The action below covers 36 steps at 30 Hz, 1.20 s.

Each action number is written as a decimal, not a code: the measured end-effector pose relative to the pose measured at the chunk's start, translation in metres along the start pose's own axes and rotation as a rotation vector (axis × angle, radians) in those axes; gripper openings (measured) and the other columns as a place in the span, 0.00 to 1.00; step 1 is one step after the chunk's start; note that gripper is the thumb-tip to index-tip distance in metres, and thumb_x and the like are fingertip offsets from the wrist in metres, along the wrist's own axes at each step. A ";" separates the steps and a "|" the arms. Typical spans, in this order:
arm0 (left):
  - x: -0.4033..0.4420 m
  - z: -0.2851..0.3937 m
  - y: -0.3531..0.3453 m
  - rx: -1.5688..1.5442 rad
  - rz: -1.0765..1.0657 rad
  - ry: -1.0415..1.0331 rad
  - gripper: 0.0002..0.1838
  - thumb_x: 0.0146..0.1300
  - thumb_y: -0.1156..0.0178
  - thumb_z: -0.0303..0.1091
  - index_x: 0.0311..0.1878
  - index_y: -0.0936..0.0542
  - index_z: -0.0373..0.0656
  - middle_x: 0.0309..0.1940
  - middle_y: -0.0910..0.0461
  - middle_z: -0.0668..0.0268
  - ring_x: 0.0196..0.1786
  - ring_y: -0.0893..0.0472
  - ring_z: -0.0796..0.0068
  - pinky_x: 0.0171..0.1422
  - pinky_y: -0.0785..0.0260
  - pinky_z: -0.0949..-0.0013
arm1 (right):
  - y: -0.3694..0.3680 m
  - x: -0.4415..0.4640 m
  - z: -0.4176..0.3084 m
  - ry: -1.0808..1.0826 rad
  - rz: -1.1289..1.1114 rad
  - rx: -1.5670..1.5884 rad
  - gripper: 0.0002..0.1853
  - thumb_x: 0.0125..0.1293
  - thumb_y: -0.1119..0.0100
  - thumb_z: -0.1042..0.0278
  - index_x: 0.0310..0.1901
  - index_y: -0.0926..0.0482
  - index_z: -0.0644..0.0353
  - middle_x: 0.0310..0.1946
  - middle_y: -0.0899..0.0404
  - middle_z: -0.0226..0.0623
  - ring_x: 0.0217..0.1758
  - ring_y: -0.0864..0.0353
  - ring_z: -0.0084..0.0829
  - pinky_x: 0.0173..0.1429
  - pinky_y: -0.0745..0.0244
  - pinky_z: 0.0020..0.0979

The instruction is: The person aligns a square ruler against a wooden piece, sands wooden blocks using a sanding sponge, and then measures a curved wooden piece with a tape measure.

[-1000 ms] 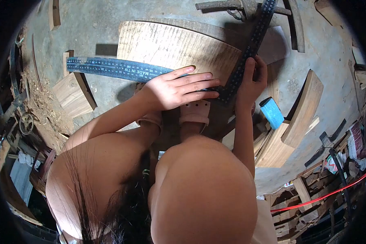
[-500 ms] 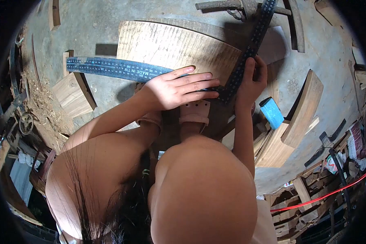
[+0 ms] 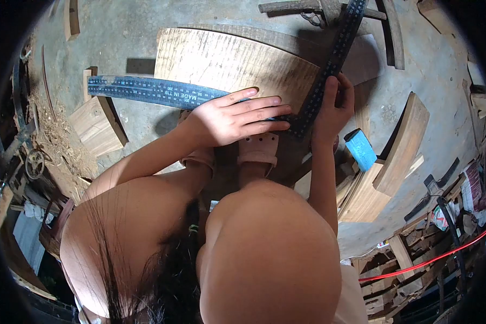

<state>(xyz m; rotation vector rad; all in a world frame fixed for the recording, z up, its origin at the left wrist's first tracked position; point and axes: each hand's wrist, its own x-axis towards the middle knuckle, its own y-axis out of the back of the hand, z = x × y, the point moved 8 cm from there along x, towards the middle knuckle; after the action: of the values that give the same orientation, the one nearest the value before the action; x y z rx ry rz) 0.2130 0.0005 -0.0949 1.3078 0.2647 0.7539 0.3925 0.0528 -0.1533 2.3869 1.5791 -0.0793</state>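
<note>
Where wood shavings (image 3: 65, 143) litter the left part of the floor (image 3: 127, 32), one small wheel (image 3: 35, 163) sits beside them, and one pale wood offcut (image 3: 98, 127) lies between the shavings and the middle. Just past it starts the long blade of the one L-shaped square (image 3: 156, 92), which runs rightward along the near edge of the one light board (image 3: 216, 56). The left forearm slants up over the left one of two bent knees (image 3: 129, 232), and the left hand (image 3: 221, 123) lies palm down on this blade. Four of its fingers show, pointing right and slightly spread; they press on the square rather than close round it, and the thumb is out of sight. Behind the board lies one darker board (image 3: 270, 36), partly covered. Two pink shoes (image 3: 258, 149) show below the board. The square's corner is just right of the left fingertips, and its second blade rises to the upper right, across the board's right end. The right forearm stands nearly upright, and the right hand (image 3: 332, 116) is at the outer edge of that second blade, thumb and fingers bent upward with a gap between them; whether they clamp it I cannot tell. Farther right are one blue block (image 3: 360, 150), one curved wood piece (image 3: 404, 146) and one red hose (image 3: 426, 264).
</note>
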 end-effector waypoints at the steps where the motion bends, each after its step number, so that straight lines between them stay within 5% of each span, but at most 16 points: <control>1: 0.000 0.000 0.000 -0.003 0.004 0.002 0.21 0.58 0.47 0.36 0.56 0.21 0.67 0.61 0.25 0.80 0.64 0.28 0.84 0.73 0.45 0.71 | 0.000 0.000 -0.002 0.000 -0.001 -0.001 0.13 0.66 0.39 0.65 0.47 0.23 0.64 0.33 0.22 0.27 0.34 0.27 0.15 0.39 0.31 0.20; 23: 0.000 0.000 0.000 0.022 -0.007 -0.004 0.22 0.58 0.47 0.37 0.56 0.21 0.68 0.62 0.26 0.81 0.64 0.28 0.84 0.72 0.44 0.71 | 0.000 0.001 -0.001 0.034 -0.002 -0.026 0.14 0.67 0.39 0.64 0.47 0.24 0.65 0.33 0.22 0.29 0.35 0.27 0.17 0.40 0.31 0.21; 29: 0.001 0.000 0.001 0.024 -0.009 -0.007 0.21 0.59 0.47 0.37 0.56 0.21 0.68 0.62 0.26 0.80 0.64 0.28 0.84 0.71 0.43 0.72 | 0.000 -0.001 0.001 -0.005 -0.026 -0.058 0.16 0.69 0.42 0.61 0.48 0.23 0.66 0.40 0.21 0.31 0.43 0.26 0.20 0.50 0.31 0.24; 36: -0.002 -0.002 0.005 -0.096 0.027 -0.026 0.20 0.58 0.46 0.33 0.55 0.20 0.57 0.61 0.25 0.74 0.64 0.27 0.80 0.71 0.39 0.70 | 0.000 0.000 -0.002 0.033 -0.003 -0.024 0.14 0.66 0.38 0.64 0.47 0.23 0.64 0.33 0.22 0.28 0.34 0.28 0.15 0.39 0.32 0.19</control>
<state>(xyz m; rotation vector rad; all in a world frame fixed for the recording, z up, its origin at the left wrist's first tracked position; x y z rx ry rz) 0.2087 0.0013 -0.0917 1.2317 0.1883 0.7633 0.3926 0.0534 -0.1519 2.3791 1.5897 -0.0215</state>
